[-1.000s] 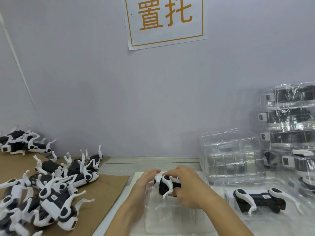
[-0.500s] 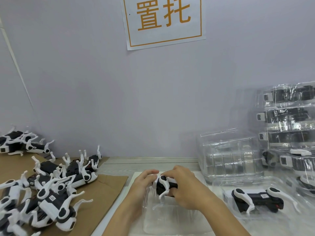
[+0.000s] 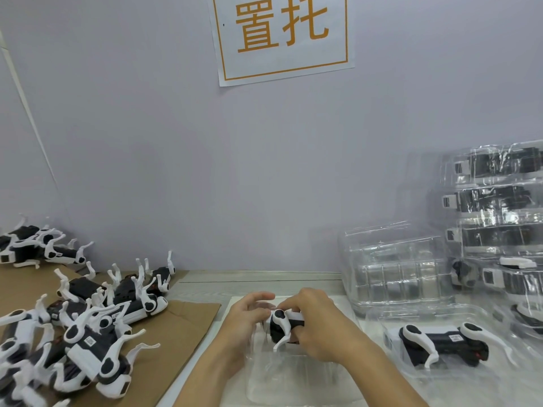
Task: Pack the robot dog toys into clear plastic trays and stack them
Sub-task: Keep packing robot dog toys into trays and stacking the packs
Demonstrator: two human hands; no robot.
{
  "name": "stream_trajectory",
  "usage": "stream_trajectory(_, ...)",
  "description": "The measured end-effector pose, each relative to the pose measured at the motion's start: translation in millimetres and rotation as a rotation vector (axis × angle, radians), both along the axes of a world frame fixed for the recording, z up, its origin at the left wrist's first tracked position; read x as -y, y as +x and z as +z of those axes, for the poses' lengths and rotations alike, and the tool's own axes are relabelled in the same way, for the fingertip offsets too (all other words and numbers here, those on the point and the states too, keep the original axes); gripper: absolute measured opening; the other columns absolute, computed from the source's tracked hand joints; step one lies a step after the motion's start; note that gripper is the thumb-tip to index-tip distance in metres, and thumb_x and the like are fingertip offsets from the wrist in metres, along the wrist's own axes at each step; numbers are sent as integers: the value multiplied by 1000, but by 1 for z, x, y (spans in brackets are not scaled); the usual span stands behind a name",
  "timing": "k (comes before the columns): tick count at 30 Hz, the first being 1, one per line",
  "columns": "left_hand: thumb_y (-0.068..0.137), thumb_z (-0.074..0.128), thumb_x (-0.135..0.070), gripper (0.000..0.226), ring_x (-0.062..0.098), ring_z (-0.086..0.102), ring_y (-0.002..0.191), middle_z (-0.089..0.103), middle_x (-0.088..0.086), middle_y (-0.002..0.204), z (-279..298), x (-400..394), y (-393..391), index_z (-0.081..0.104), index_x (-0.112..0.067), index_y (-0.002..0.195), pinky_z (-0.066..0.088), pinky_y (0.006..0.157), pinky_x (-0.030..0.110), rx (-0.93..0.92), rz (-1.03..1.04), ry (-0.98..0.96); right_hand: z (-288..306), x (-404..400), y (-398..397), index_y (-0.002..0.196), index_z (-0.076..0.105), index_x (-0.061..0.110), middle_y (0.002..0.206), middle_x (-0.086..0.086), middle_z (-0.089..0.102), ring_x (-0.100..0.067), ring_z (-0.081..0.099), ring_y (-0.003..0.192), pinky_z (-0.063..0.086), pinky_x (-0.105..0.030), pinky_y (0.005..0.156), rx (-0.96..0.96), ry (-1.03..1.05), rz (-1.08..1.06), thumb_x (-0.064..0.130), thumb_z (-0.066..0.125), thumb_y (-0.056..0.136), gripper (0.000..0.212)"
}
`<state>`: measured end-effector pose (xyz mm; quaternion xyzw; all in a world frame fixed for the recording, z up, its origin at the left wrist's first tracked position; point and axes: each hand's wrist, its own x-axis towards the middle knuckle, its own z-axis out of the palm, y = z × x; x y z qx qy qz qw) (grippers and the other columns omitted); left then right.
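Now the right hand curls over a black-and-white robot dog toy, fingers wrapped round its body, while the left hand sits just beside it with fingers loosely spread, fingertips touching the toy's far end or the plastic there, which of the two I cannot tell; the toy sits low over a clear plastic tray at the front middle of the worktop, seemingly being seated into its moulded pocket. Judging by its look, the toy is light, rigid moulded plastic with thin white legs that stick out and could snag or snap; the solid black body is the sensible place to hold, not the legs; the tray looks thin, springy and slippery, so it likely needs a steadying touch.

Just to the right lies a second tray with one packed dog lying in it; behind that, a stack of empty trays stands near the back edge; at the right edge rises a stack of filled trays, dark bodies showing through. On cardboard at the left edge lies a heap of unpacked dogs, legs tangled.
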<state>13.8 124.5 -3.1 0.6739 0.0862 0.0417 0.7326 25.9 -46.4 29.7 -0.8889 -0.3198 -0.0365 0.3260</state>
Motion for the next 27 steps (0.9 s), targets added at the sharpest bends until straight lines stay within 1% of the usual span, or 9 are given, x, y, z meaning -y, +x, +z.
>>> stream_trajectory(5, 83, 53, 11, 37, 22, 63, 86, 70, 14, 107, 10, -1, 0, 70, -17, 101, 51, 75, 32, -10, -5, 238, 1, 0, -1, 81, 71, 24, 64, 8, 50, -23, 47, 76, 35, -25, 61, -45, -36, -10, 15, 69, 82, 9)
stream_trajectory(8, 79, 50, 13, 41, 20, 64, 87, 70, 11, 105, 15, 1, 1, 69, -17, 100, 50, 68, 26, -51, 3, 303, 2, -1, -2, 74, 66, 31, 63, 9, 44, -25, 40, 77, 38, -28, 62, -68, -66, -13, 17, 71, 82, 17)
stream_trajectory(12, 78, 50, 16, 42, 24, 66, 86, 70, 14, 107, 12, 2, 3, 71, -14, 100, 53, 62, 27, -83, 39, 212, 2, -2, -1, 85, 73, 26, 62, 10, 44, -23, 41, 76, 37, -27, 64, -54, -58, -8, 18, 72, 83, 8)
stream_trajectory(16, 76, 52, 18, 44, 30, 67, 90, 70, 16, 109, 6, 1, 4, 75, -14, 96, 56, 70, 35, -84, 73, 100, 1, -2, 0, 95, 76, 30, 62, 13, 46, -20, 43, 72, 39, -25, 64, -51, -7, 2, 19, 75, 81, 17)
stream_trajectory(18, 75, 53, 17, 45, 31, 68, 94, 71, 13, 106, 4, 1, 5, 77, -17, 91, 57, 74, 38, -87, 99, 92, 1, -2, 0, 100, 76, 31, 60, 15, 45, -12, 42, 62, 38, -24, 59, -51, 21, -2, 20, 76, 81, 22)
stream_trajectory(20, 74, 54, 17, 45, 33, 69, 99, 72, 11, 104, 4, 2, 5, 78, -18, 90, 58, 77, 39, -90, 116, 92, 1, 0, 0, 100, 76, 31, 55, 16, 47, -4, 40, 54, 38, -23, 54, -49, 40, 1, 25, 77, 80, 21)
stream_trajectory(22, 74, 53, 17, 45, 34, 68, 103, 72, 11, 104, 5, 3, 5, 77, -17, 91, 58, 81, 41, -90, 122, 96, 1, 2, 0, 96, 76, 33, 54, 16, 50, -5, 44, 51, 38, -20, 51, -47, 57, 10, 30, 77, 78, 18)
stream_trajectory(25, 75, 51, 17, 45, 35, 67, 105, 71, 12, 105, 6, 4, 4, 77, -15, 94, 56, 89, 46, -92, 130, 100, 3, 7, 2, 90, 74, 38, 65, 8, 57, -11, 48, 60, 44, -30, 57, -83, 44, 48, 29, 75, 75, 18)
stream_trajectory(27, 76, 51, 17, 45, 33, 67, 104, 71, 11, 105, 7, 5, 3, 76, -14, 96, 56, 88, 44, -94, 136, 100, 6, 10, 2, 94, 69, 43, 84, -2, 66, -19, 58, 77, 53, -36, 69, -114, 20, 63, 32, 75, 71, 26)
